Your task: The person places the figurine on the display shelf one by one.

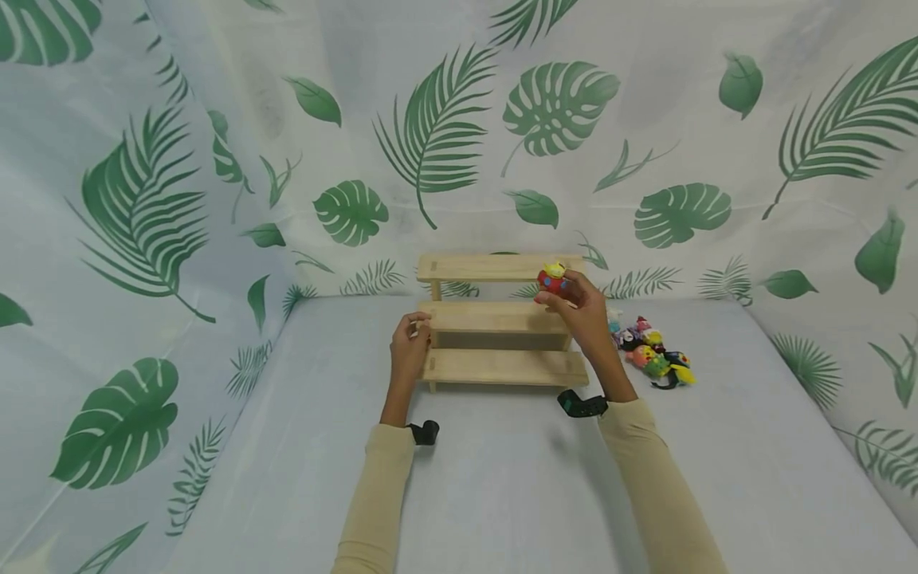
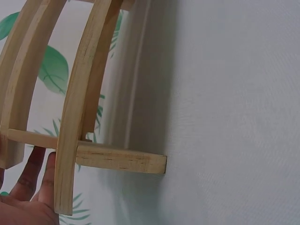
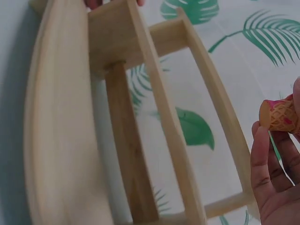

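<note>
A three-step wooden display shelf (image 1: 502, 367) stands against the back wall. My left hand (image 1: 410, 347) grips its left side at the middle step; in the left wrist view, the fingers (image 2: 30, 176) reach the side brace between two planks. Above the right end of the middle step, my right hand (image 1: 586, 315) pinches a small toy figure (image 1: 551, 281), red with blue spots and a yellow top. The right wrist view shows the toy's waffle-patterned, cone-like base (image 3: 281, 116), apart from the shelf. The hand hides part of the toy.
Several small colourful toy figures (image 1: 653, 359) lie in a pile on the pale tabletop (image 1: 502, 494), right of the shelf. A leaf-patterned cloth (image 1: 459, 119) hangs behind and at both sides. Dark wrist cameras (image 1: 582, 404) project inward from both wrists, near the shelf's front.
</note>
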Demonstrator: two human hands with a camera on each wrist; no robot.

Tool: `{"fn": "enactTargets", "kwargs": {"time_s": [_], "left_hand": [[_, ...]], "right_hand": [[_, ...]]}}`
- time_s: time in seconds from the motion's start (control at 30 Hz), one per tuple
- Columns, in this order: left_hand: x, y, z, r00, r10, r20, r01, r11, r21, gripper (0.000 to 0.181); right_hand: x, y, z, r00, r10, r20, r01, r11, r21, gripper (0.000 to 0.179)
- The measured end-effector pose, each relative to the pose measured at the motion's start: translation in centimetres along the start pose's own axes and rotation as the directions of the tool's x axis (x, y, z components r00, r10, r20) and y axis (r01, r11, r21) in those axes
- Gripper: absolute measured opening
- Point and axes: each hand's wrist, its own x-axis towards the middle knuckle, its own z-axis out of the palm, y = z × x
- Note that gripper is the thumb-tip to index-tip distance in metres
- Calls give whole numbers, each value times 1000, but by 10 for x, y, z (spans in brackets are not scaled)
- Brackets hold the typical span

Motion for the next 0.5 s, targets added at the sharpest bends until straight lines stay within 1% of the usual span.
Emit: {"fn": "enactTargets", "kwargs": {"time_s": [0.1, 0.27, 0.37, 0.5], "left_hand": [[0, 0, -1, 1000, -4, -1, 4, 1000, 12, 18], [0, -1, 1, 1000, -1, -12, 1, 1000, 19, 18], [-1, -2, 2, 1000, 10, -17, -10, 1000, 9, 19], [-1, -2, 2, 1000, 19, -18, -19, 1000, 0, 20]], "right_hand": [[10, -13, 14, 999, -36, 0, 36, 998, -49, 41], [24, -24, 31, 998, -62, -11, 60, 983, -174, 43], [33, -26, 36, 997, -73, -5, 71, 975, -209, 43], [42, -25, 41, 997, -74, 4, 73, 976, -204, 44]]}}
